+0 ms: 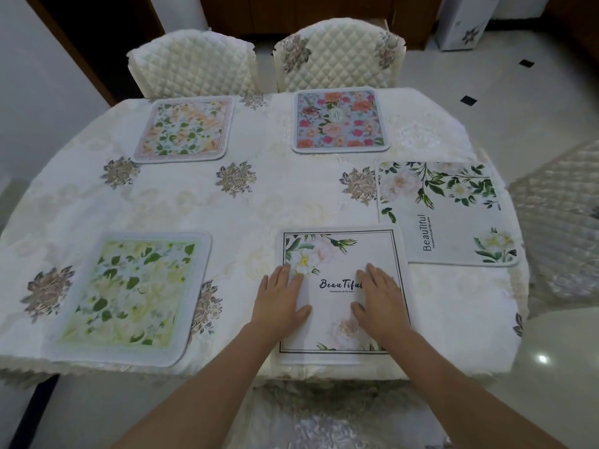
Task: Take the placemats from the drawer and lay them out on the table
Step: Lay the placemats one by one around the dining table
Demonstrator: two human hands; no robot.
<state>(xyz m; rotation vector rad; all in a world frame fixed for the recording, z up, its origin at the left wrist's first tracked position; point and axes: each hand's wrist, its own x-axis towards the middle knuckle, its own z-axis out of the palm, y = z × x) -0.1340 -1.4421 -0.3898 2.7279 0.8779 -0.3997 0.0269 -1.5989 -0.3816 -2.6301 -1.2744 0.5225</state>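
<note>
Both hands, left hand (281,298) & right hand (378,301), lie flat, fingers spread, pressing the near placemat (343,294) on the table (259,202), gripping nothing. Mat seems light, soft, thin; prob. best lifted by edges/corners.

Both bare forearms reach forward from the lower edge of the view, converging slightly toward the middle. The left hand (281,294) lies palm down, fingers stretched out and close together, thumb spread toward the right. The right hand (379,298) mirrors it, flat and palm down, thumb angled toward the left. The 2 hands rest side by side, apart, neither one curled around anything.
</note>
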